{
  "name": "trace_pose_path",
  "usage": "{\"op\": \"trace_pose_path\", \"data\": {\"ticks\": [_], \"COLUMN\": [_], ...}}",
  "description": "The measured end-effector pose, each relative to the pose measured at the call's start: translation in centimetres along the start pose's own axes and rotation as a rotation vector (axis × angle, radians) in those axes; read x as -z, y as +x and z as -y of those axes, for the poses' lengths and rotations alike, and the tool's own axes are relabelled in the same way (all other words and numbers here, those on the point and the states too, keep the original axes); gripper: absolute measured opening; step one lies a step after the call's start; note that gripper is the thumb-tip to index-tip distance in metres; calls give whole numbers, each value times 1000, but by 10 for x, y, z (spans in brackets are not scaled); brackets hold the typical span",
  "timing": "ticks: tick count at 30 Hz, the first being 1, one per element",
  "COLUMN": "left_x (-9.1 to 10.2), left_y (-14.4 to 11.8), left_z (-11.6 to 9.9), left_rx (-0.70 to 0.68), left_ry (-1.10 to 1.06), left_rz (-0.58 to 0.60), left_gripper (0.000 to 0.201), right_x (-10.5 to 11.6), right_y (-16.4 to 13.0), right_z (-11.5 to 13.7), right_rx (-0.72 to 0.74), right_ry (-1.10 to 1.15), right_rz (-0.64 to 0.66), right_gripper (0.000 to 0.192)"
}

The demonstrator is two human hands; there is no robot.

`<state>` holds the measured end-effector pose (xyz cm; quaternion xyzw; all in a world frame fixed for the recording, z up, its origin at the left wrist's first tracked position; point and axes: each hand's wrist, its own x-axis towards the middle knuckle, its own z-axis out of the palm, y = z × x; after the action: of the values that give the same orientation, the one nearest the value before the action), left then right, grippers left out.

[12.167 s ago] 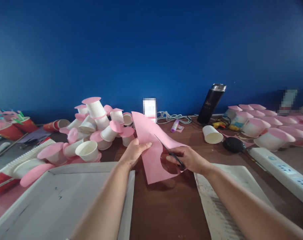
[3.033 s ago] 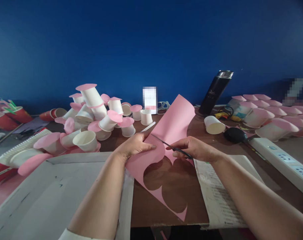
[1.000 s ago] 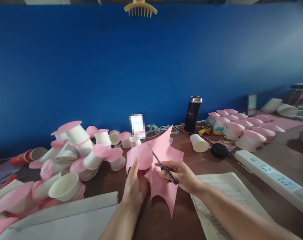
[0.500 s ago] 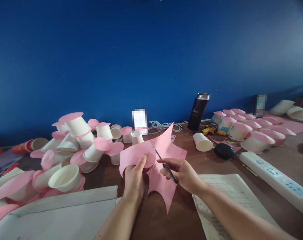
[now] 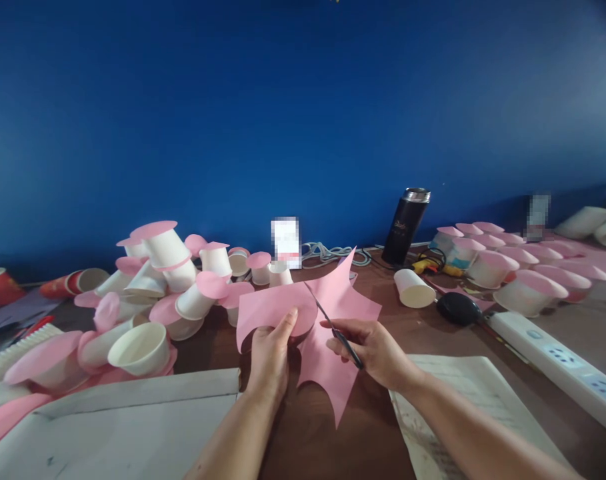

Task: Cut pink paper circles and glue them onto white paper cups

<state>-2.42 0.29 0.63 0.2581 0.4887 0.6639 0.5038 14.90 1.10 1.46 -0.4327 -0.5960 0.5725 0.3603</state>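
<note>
Cardboard: a pale sheet of cardboard lies nearest, at the left of the bench, and a printed paper sheet lies at the right under the right forearm.
Left hand: the left hand is raised just over the bench, its fingers pinched on a rounded lobe of the pink paper, thumb on the near face.
Right hand: the right hand is closed through the handles of the scissors; the thin blades point up and away across the sheet, and whether they stand parted cannot be told.
Pink paper: held in the air between both hands, ragged, with curved bites out of its edge and a long point hanging toward the bench.
Done so far, as a judgement: most of the sheet looks used up, since only scalloped remnants remain, and the round lobe under the left thumb seems nearly cut free.
Left to do, as a judgement: that lobe is still joined to the sheet, so the cut is not finished; little uncut paper remains for more rounds.
Middle ground: a heap of white paper cups with pink discs lies at the left, a lone plain cup on its side at the right, near a black mouse and a white power strip.
Far side: more pink-topped cups and a dark flask stand by the blue wall.
</note>
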Motion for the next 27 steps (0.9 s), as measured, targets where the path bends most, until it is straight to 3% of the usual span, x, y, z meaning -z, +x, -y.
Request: {"op": "trace_pose_path", "data": {"ticks": [20,27], "left_x": [-3,-6], "left_y": [-4,-7], "left_z": [-17,-20], "left_rx": [33,82], "left_ry": [70,-2], "left_rz": [-13,-3], "left_gripper": [29,35], "right_x": [3,3], "right_y": [0,1], "right_z": [4,5], "right_rx": [-38,-30], "right_ry": [-17,-28], "right_rz": [3,-8], "right_gripper": [62,64]}}
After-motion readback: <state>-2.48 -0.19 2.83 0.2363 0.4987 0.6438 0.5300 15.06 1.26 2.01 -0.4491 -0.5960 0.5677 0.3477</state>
